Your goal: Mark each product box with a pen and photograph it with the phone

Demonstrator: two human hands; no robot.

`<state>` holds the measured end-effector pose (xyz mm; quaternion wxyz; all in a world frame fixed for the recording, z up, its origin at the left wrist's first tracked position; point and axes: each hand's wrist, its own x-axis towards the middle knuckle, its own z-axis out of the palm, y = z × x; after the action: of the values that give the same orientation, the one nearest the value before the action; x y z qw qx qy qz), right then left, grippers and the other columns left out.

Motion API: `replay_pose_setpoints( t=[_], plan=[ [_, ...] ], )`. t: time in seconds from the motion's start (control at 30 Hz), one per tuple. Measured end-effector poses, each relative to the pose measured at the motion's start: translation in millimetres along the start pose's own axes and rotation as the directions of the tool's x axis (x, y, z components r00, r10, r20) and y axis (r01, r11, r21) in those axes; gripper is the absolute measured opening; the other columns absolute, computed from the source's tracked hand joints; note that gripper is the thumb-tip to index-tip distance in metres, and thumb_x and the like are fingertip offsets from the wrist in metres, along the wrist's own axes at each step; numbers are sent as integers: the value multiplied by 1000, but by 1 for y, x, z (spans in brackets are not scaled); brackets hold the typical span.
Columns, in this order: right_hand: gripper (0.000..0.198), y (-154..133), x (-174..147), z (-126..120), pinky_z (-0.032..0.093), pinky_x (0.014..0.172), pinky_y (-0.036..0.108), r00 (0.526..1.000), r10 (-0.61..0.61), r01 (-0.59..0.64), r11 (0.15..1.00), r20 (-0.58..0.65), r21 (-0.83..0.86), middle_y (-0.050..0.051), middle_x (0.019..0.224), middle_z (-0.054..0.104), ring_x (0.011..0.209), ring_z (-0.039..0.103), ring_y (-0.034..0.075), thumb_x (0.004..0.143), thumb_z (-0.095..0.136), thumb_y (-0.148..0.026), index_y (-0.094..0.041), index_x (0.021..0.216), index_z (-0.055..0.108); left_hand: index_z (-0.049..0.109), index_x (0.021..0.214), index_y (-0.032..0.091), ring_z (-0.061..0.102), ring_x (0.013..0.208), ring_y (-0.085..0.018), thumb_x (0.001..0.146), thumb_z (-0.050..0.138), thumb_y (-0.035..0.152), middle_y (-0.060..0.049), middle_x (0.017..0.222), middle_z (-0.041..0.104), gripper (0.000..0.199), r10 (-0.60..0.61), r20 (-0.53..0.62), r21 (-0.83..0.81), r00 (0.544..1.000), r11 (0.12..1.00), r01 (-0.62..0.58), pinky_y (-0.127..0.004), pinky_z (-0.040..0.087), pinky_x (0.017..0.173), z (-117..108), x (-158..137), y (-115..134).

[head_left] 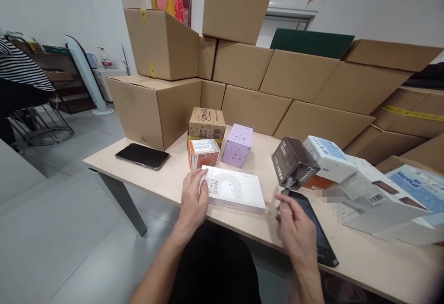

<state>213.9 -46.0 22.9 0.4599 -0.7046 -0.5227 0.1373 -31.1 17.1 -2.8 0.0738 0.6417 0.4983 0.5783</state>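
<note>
A black phone (pixel 143 156) lies beside stacked cartons (pixel 133 109) (yellow tape (pixel 412 113) on some); far left, a striped garment (pixel 26 68).

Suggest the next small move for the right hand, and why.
Probably bring the right hand and its metal tool left toward the near end of the white POWER BANK box: the left hand is on the box's opposite end, seemingly steadying it, while the tool sits just off to the right.

Power bank box (pixel 236 188) — phone (pixel 143 156) left, tablet (pixel 321 239) right
</note>
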Motion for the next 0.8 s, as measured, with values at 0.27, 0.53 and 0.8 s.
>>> replay_pose_setpoints(
  t=[0.27,0.53,0.8],
  plan=[
    [27,-30,-10,4,51,69,27,934,-140,286,844,-328,453,-2,78,67,69,66,13,75,79,-29,-21,90,58,66,105,21,55,110,-27,80,54,-3,-8,105,67,37,466,-94,67,880,885,-461,-47,51,93,21,-24,34],
    [33,-50,11,17,54,77,37,992,-82,124,762,-96,636,6,88,74,78,70,20,92,56,-45,-18,108,63,66,113,18,58,106,-29,87,61,17,-9,114,70,26,406,206,241,890,861,-449,-45,47,89,38,-30,46],
    [29,-47,25,52,50,64,26,996,-82,66,908,23,414,-3,66,65,60,62,13,89,58,-50,-22,87,53,67,110,19,57,106,-28,89,60,20,-5,114,71,22,387,230,252,893,863,-439,-44,43,91,36,-30,47]
  ],
)
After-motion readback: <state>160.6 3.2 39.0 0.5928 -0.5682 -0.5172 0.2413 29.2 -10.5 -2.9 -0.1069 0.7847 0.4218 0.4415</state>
